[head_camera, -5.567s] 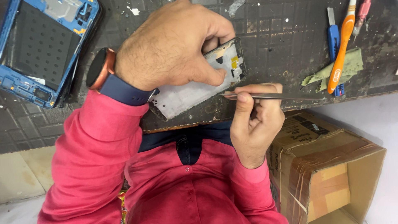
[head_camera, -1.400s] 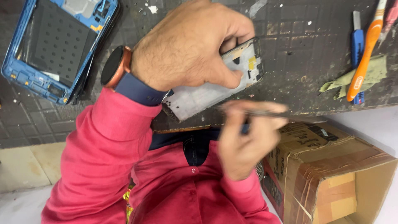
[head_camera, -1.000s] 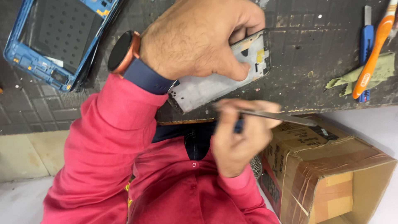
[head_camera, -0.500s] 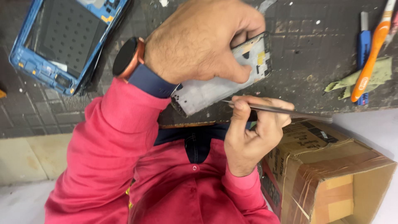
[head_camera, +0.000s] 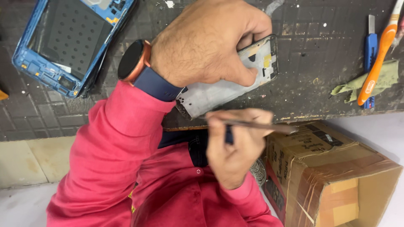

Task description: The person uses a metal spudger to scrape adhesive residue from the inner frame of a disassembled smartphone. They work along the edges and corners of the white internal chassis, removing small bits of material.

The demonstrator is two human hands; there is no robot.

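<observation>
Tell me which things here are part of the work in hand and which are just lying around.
In use: silver phone frame under the left hand; thin metal tool in the right hand.
Lying about: blue phone shell, orange tool, blue cutter, green cloth, cardboard box.

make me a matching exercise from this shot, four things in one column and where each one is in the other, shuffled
Things:
1. phone panel
2. blue phone frame
3. metal tool
4. cardboard box

Places:
A. top left of the dark mat
B. pinched in the right hand
C. below the mat's edge, lower right
D. pressed down under the left hand

Pairs: 1-D, 2-A, 3-B, 4-C
</observation>
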